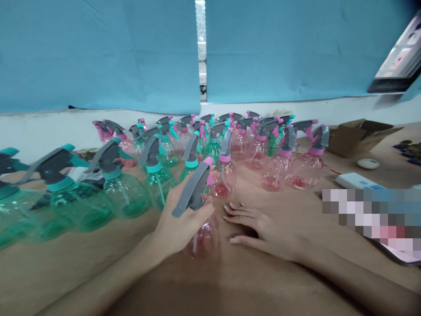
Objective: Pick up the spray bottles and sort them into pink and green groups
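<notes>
In the head view, my left hand [179, 221] is wrapped around the neck of a clear pink spray bottle [204, 239] with a grey trigger head and pink nozzle. The bottle is upright at the near middle of the table, its collar hidden by my fingers. My right hand [255, 226] lies palm down on the tabletop just right of that bottle, fingers stretched out and holding nothing. Directly beyond stands another pink spray bottle [223, 175]. Green spray bottles [126, 195] with teal collars form a row to the left of my left hand.
Several more pink and green spray bottles [258, 151] crowd the back of the table [250, 281] near the wall. At the right are an open cardboard box [348, 138], a white computer mouse [368, 163] and a blurred-out rectangular area. Blue sheeting [98, 52] covers the wall.
</notes>
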`<state>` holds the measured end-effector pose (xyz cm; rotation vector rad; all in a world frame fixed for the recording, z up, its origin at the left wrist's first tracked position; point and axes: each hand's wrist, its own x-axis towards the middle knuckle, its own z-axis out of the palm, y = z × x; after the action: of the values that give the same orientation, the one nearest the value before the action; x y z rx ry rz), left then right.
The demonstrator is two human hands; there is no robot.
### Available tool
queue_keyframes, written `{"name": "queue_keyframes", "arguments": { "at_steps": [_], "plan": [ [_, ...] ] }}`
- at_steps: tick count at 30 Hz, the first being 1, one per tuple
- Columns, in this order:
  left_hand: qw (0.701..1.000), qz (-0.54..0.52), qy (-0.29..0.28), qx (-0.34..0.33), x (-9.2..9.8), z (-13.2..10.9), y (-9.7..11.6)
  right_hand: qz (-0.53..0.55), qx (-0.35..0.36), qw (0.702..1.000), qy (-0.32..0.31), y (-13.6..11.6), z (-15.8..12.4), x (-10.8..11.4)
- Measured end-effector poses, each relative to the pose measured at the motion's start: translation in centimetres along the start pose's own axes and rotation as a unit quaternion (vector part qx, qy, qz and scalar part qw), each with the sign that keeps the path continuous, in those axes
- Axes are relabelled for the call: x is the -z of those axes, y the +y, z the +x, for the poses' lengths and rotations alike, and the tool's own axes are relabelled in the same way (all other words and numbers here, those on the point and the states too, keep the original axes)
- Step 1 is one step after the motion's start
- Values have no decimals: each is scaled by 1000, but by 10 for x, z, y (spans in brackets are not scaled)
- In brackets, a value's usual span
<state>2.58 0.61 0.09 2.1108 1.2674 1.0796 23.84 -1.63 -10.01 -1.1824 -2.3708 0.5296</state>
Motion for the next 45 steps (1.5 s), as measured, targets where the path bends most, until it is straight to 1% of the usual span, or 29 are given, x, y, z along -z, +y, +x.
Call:
{"name": "queue_keyframes", "arguments": {
  "at_steps": [3,9,15,25,28,35,37,42,45],
  "plan": [
    [999,-22,-37,-15,0,1,-1,-5,-1,1000,-3,1,0,-1],
    [998,-41,-25,-35,-1,1,-4,-15,-3,1000,-7,0,0,-2],
    [999,-12,-28,-13,-2,-1,-11,-16,-8,1000,-7,-1,0,-1],
    [999,-38,-26,-22,-1,0,-6,-4,1,1000,9,0,-1,-4],
    [999,-38,-22,-25,-2,0,-7,-7,-8,1000,13,-2,-2,-4],
    [998,-51,-36,-29,0,-1,-6,-38,-29,999,12,-6,-3,-3],
    [998,-45,-38,-26,-1,-1,-6,-45,-32,998,14,-7,-3,-3],
    [999,-24,-18,-27,-2,0,-7,-46,-30,998,18,-7,-3,-2],
    [1000,-12,-17,-14,-1,0,-5,-49,-29,998,14,-9,-2,-1]
  ]
}}
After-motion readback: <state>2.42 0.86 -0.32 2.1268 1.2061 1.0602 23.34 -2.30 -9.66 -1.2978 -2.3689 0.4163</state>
